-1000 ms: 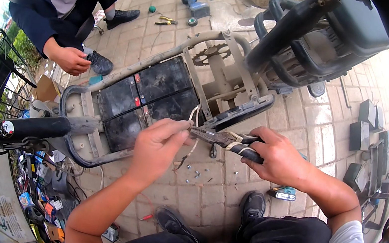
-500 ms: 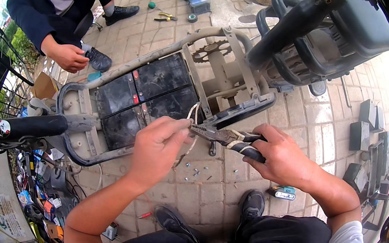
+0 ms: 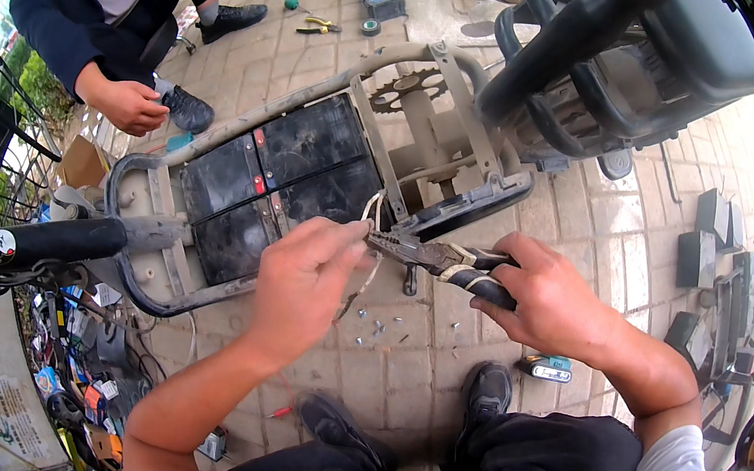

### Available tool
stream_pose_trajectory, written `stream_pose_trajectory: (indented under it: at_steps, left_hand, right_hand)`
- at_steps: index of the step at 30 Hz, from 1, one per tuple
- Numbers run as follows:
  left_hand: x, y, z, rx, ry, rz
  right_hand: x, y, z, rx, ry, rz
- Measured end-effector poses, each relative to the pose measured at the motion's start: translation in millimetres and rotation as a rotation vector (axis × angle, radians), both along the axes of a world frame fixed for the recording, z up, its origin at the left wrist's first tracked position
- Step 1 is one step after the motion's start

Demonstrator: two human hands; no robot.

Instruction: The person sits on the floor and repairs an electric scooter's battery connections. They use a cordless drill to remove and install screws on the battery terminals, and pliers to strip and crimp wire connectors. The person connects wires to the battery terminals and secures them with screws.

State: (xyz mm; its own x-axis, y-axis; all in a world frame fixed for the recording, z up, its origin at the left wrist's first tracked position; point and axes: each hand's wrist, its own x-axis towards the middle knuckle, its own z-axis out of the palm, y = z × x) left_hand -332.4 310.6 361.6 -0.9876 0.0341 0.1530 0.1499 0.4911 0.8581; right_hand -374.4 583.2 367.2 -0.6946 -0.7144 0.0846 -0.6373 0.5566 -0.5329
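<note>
Down in front of my knees, on the tan brick paving (image 3: 588, 257), lies a grey metal bike frame (image 3: 216, 138) tipped on its side. Black flat battery blocks (image 3: 284, 173) sit inside it, side by side.

My right hand (image 3: 552, 306) is wrapped tight around the black and pale handles of a pair of grey metal pliers (image 3: 437, 259). The nose of the pliers points to my left and meets a thin white wire (image 3: 373, 208) that comes out of the frame near the batteries.

My left hand (image 3: 301, 288) is closed too. Its fingertips (image 3: 353, 232) pinch the same white wire right at the nose of the pliers. So the wire is between my two hands, just above the ground and close to the frame.

Little silver screws (image 3: 378, 324) lie on the bricks below my hands. A small blue and black tool (image 3: 545, 366) lies near my right wrist, beside my black shoe (image 3: 489, 389).

Another person in dark clothes crouches at the far left, with one hand (image 3: 128, 106) resting by the frame. A big black plastic seat (image 3: 637, 60) sits at the top right. A black handlebar grip (image 3: 30, 240) pokes in from the left.
</note>
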Motion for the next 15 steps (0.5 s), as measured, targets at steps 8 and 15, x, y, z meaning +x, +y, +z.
stream_pose_trajectory:
  at_steps: [8, 15]
  left_hand:
    - [1.0, 4.2, 3.2, 0.174, -0.187, 0.011]
    - [-16.1, 8.5, -9.4, -0.252, -0.056, -0.06]
  right_hand:
    - [3.1, 0.1, -2.9, 0.013, 0.052, -0.034]
    - [6.1, 2.9, -3.2, 0.091, 0.14, -0.066]
